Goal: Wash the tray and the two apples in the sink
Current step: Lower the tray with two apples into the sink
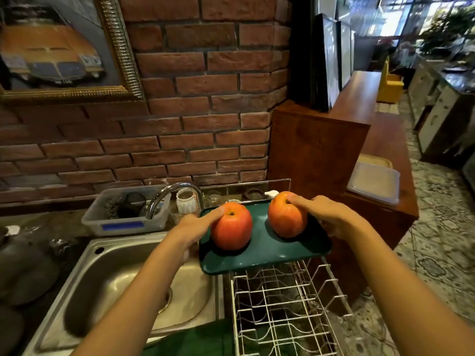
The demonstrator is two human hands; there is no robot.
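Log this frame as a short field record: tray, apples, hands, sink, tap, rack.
tray: dark green tray, held level by both hands, partly over the wire dish rack
apples: left apple and right apple, upright on the tray, apart
left hand: grips tray's left edge, finger on left apple
right hand: grips right edge, finger on right apple
sink: steel, no dishes visible
tap: no water visible

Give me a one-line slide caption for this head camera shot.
Left hand and right hand carry a green tray with two apples beside the sink.
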